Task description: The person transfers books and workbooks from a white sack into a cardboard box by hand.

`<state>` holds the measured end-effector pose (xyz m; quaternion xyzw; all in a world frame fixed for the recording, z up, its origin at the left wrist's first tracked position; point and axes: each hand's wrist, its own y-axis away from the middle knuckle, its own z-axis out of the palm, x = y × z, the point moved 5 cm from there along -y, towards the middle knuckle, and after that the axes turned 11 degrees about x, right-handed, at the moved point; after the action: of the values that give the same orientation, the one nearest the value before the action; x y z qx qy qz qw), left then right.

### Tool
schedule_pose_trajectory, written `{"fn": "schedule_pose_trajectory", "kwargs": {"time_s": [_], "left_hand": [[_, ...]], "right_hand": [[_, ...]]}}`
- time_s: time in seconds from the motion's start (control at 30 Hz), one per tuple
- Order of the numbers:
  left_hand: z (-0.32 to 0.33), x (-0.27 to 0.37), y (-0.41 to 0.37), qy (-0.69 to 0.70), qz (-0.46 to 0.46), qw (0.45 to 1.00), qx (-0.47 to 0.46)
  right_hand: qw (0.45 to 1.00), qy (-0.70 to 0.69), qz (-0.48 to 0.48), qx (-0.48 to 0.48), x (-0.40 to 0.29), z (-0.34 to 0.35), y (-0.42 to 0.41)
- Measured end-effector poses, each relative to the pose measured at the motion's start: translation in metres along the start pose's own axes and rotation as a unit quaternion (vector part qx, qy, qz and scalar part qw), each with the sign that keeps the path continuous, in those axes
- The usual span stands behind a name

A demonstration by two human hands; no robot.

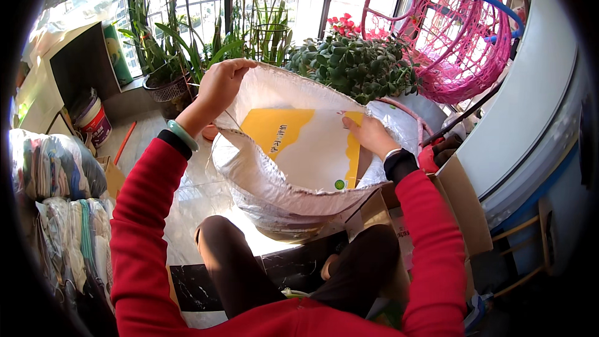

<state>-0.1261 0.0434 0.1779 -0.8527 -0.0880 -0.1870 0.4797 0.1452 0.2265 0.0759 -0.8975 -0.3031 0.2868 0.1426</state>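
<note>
Before my knees stands a white woven sack (266, 201) with its mouth spread wide. My left hand (227, 85) pinches the sack's rim at the far left and holds it up. Inside the opening lies a flat yellow and white booklet or folder (309, 150) that bears writing and a green round mark. My right hand (369, 133) grips its right edge, thumb on top, fingers hidden underneath. What lies below it in the sack is hidden.
An open cardboard box (461, 196) stands at my right. Potted plants (351, 63) and a pink hanging chair (468, 51) line the window. To the left are bagged folded textiles (56, 164), a paint bucket (96, 124) and a red stick (125, 142) on the tiled floor (187, 210).
</note>
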Motion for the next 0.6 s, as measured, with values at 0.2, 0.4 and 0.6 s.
{"fn": "schedule_pose_trajectory", "kwargs": {"time_s": [0.2, 0.4, 0.6], "left_hand": [[-0.005, -0.023, -0.009, 0.002, -0.03, 0.999, 0.02], [-0.001, -0.046, -0.016, 0.073, -0.063, 0.995, 0.001], [-0.027, -0.033, -0.001, 0.133, -0.018, 0.987, -0.088]], "right_hand": [[0.92, 0.275, -0.251, 0.124, -0.042, -0.058, 0.015], [0.879, 0.241, -0.356, 0.207, -0.057, -0.111, 0.008], [0.974, 0.087, -0.133, 0.162, -0.029, -0.121, 0.035]]}}
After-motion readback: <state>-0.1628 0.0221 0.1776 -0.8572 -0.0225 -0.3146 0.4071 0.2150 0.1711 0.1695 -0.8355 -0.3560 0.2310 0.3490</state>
